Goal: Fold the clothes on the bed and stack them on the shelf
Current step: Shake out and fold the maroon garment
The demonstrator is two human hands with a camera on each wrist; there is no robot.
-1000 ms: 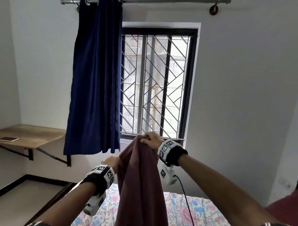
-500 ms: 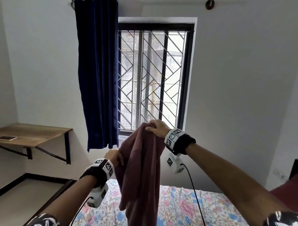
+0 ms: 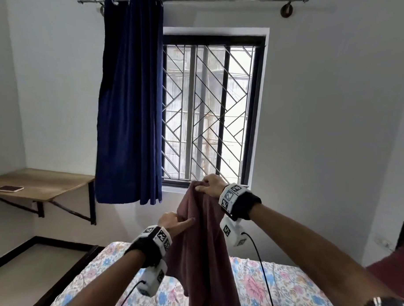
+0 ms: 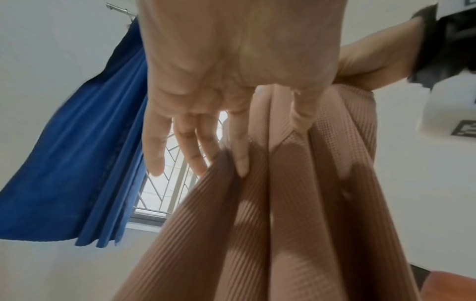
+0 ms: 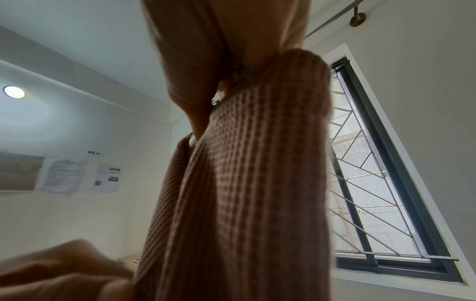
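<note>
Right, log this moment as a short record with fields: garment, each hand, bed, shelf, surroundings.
garment: maroon waffle-knit cloth, held up in the air, hanging down over the bed
right hand: right hand grips the cloth's top edge, higher than the left
left hand: left hand lower, fingers straight against the cloth's side, thumb behind a fold
bed: floral bedsheet beneath the cloth
shelf: wooden wall shelf at left, with a phone on it; no folded clothes on it
surroundings: blue curtain drawn aside, barred window
</note>
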